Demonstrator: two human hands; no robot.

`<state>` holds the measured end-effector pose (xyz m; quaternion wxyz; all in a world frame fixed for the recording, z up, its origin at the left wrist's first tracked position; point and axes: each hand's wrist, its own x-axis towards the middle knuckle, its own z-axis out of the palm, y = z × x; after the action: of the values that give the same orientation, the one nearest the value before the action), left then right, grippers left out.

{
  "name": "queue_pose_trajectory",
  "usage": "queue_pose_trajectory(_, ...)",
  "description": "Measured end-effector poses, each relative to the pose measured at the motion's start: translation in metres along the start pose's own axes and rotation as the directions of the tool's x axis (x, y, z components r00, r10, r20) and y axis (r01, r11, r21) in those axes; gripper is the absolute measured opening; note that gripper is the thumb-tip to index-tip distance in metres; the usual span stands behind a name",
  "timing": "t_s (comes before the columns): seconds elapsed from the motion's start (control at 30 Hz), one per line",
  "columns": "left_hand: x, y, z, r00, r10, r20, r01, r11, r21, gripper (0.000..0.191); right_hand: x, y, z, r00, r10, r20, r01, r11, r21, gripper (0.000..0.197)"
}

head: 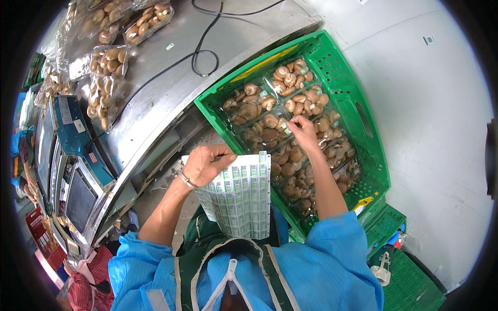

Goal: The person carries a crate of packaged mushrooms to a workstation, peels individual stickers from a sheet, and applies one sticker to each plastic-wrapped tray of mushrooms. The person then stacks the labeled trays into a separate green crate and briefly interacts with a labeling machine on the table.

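My left hand [208, 165] grips the top edge of a sheet of small green-and-white labels [243, 194], which hangs before my apron. Over a green plastic crate [373, 155], my right hand [304, 132] pinches a small label [287, 128] at its fingertips, against a film-wrapped mushroom pack [268, 134]. Several mushroom packs lie in rows inside the crate. A label [304, 71] shows on the far pack [291, 77], and others nearby bear similar ones. My right forearm hides part of the packs.
Left of the crate runs a steel worktable [167, 77] with a black cable [198, 52] and more mushroom packs [109, 62]. A blue wrapping machine [78, 132] stands there. Other people [91, 280] are at the left. A white wall [428, 116] borders the right; green crates [412, 280] stand behind.
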<state>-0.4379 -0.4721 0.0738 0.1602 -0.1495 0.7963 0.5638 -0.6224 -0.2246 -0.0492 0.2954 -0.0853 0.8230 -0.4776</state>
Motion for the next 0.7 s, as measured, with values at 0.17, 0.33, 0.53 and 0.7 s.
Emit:
queue_pose_trajectory(0.17, -0.006, -0.002, 0.0, 1.0, -0.012, -0.009, 0.012, 0.999, -0.036, 0.021, 0.027, 0.036, 0.014, 0.975, 0.011, -0.22, -0.089, 0.933, -0.349, 0.021)
queue_pose_trajectory(0.33, -0.007, -0.003, 0.002, 1.0, -0.015, -0.003, 0.015, 0.997, -0.075, 0.021, -0.012, 0.04, -0.028, 0.988, 0.051, -0.149, -0.052, 0.999, -0.001, 0.014)
queue_pose_trajectory(0.53, 0.003, -0.002, 0.016, 0.997, 0.03, 0.074, -0.022, 0.994, -0.103, 0.021, -0.041, 0.084, -0.012, 0.994, -0.061, -0.089, 0.041, 0.977, -0.207, 0.012)
queue_pose_trajectory(0.7, 0.007, 0.009, 0.015, 0.993, 0.02, 0.115, -0.015, 0.999, -0.048, 0.021, -0.041, 0.068, -0.01, 0.932, -0.247, -0.264, 0.083, 0.857, -0.508, 0.017)
